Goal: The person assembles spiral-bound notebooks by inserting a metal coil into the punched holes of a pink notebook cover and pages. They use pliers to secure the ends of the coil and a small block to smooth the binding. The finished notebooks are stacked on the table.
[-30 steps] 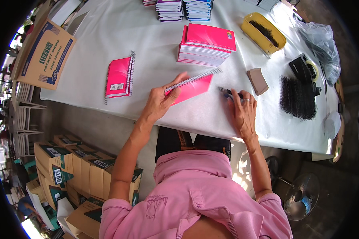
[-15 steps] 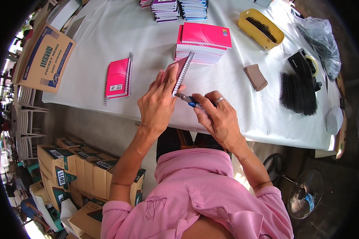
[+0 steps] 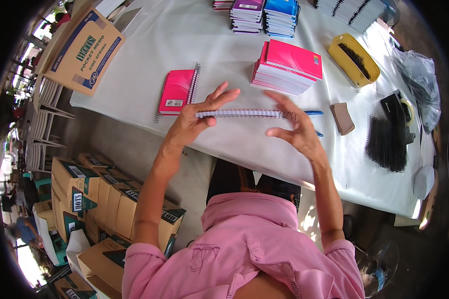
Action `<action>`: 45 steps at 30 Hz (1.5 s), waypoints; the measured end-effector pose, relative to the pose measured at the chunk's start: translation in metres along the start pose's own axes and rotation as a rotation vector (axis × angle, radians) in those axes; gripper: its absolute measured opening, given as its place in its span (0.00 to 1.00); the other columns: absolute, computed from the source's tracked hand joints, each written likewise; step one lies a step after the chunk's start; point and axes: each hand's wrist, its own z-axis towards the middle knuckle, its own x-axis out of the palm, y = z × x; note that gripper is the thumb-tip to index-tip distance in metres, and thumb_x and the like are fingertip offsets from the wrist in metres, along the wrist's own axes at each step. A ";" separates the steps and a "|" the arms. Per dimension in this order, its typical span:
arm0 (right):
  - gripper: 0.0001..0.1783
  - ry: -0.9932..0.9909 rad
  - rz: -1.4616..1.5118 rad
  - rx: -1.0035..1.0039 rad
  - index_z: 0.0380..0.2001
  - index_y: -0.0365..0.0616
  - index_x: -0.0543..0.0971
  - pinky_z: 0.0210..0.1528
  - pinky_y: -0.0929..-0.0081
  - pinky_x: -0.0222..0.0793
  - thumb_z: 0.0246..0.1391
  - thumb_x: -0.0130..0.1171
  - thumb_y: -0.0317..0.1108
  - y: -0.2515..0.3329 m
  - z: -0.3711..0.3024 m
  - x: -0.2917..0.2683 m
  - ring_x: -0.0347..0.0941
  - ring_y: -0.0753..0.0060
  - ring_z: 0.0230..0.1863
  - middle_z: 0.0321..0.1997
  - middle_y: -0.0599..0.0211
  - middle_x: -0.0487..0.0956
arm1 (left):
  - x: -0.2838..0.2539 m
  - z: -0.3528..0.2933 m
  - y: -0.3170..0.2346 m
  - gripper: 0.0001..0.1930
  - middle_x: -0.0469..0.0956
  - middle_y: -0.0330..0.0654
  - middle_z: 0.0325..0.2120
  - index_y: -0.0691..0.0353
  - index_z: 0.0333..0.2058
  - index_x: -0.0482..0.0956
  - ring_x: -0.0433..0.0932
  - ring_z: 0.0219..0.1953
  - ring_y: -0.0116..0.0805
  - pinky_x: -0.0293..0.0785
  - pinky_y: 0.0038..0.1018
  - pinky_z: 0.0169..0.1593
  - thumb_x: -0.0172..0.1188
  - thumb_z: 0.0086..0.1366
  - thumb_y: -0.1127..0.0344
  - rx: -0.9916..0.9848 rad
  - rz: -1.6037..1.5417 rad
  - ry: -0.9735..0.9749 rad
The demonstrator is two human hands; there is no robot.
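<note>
My left hand [image 3: 197, 119] pinches one end of a spiral notebook [image 3: 239, 113], held edge-on and level above the white table [image 3: 149, 40], with its wire binding facing me. My right hand [image 3: 297, 132] is at the binding's other end, fingers partly spread. Blue handles of a small hand tool [image 3: 313, 113] stick out past its right side. A stack of pink-covered notebooks [image 3: 289, 67] lies just beyond the hands. A smaller pile of bound pink notebooks [image 3: 177, 92] sits to the left.
On the table's right stand a yellow tray of black coils [image 3: 353, 60], a brown block [image 3: 342, 118], a heap of black spiral coils [image 3: 386, 144] and a black device [image 3: 396, 107]. Purple and blue notebook stacks [image 3: 264, 15] sit at the back. A cardboard box [image 3: 82, 52] stands far left, with cartons [image 3: 85, 189] on the floor.
My left hand lifted the pink notebook off the table and turned it edge-on. My right hand left the table with the blue tool and came to the binding's right end.
</note>
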 end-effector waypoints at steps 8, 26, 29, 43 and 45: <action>0.14 -0.199 -0.620 -0.517 0.43 0.49 0.83 0.56 0.62 0.66 0.51 0.65 0.33 0.032 0.087 0.143 0.76 0.62 0.50 0.48 0.65 0.81 | -0.140 -0.014 0.033 0.31 0.72 0.47 0.58 0.63 0.61 0.70 0.66 0.63 0.34 0.55 0.33 0.67 0.56 0.68 0.46 -0.467 -0.117 -0.618; 0.32 -0.256 -0.079 0.481 0.41 0.30 0.79 0.44 0.74 0.73 0.50 0.69 0.53 -0.049 0.091 -0.121 0.78 0.70 0.37 0.36 0.56 0.81 | -0.101 -0.013 0.051 0.31 0.58 0.48 0.68 0.46 0.64 0.67 0.48 0.70 0.65 0.44 0.63 0.67 0.63 0.63 0.57 -0.519 1.146 -0.424; 0.28 -0.252 -0.040 0.524 0.40 0.29 0.79 0.44 0.76 0.73 0.51 0.69 0.48 -0.050 0.098 -0.129 0.78 0.73 0.36 0.35 0.57 0.81 | -0.076 0.012 0.037 0.31 0.57 0.47 0.69 0.46 0.64 0.66 0.46 0.71 0.63 0.45 0.59 0.68 0.64 0.62 0.56 -0.360 1.056 -0.414; 0.16 -0.570 -0.125 -0.305 0.43 0.39 0.80 0.51 0.68 0.67 0.48 0.67 0.25 0.057 0.043 -0.039 0.76 0.69 0.41 0.37 0.64 0.82 | 0.067 0.090 -0.033 0.16 0.74 0.41 0.53 0.62 0.52 0.75 0.70 0.57 0.36 0.62 0.36 0.65 0.56 0.70 0.62 -0.187 -0.531 -0.298; 0.17 -0.485 0.415 0.031 0.45 0.39 0.80 0.53 0.70 0.67 0.49 0.68 0.26 0.053 0.016 -0.016 0.76 0.72 0.41 0.38 0.67 0.82 | 0.071 0.076 0.000 0.17 0.72 0.39 0.56 0.58 0.54 0.73 0.70 0.58 0.34 0.62 0.40 0.66 0.54 0.70 0.60 0.052 -0.945 -0.423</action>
